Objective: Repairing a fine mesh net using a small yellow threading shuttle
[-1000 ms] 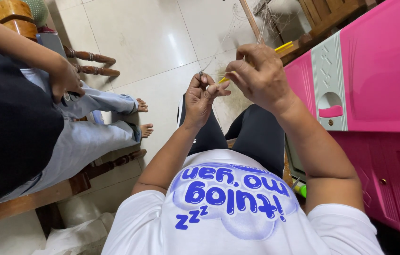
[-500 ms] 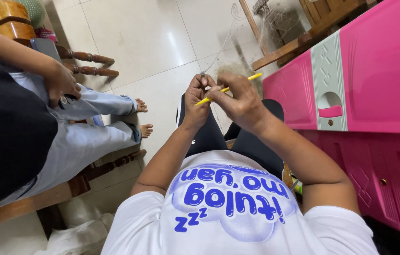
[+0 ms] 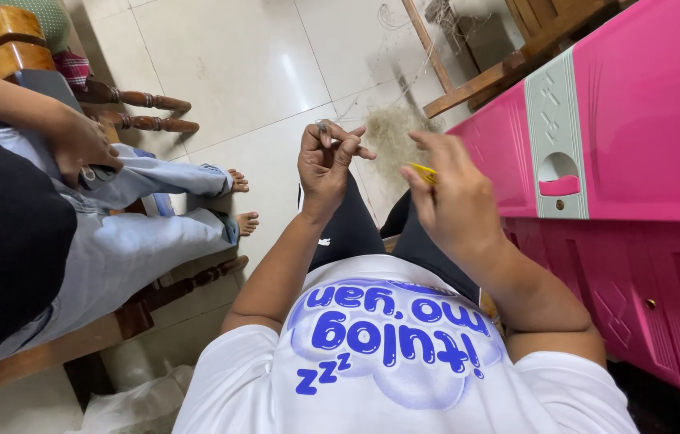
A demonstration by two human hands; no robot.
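Near the frame's centre, your left hand (image 3: pixel 325 165) pinches a small thin grey object (image 3: pixel 322 127) between thumb and fingertips, raised above your lap so you can see it. Your right hand (image 3: pixel 451 193), just beside it, is closed on a slim yellow tool (image 3: pixel 422 170), whose tip points toward the pale tuft of loose fibre (image 3: pixel 392 135) behind.

head view, steeply downward, close over lap
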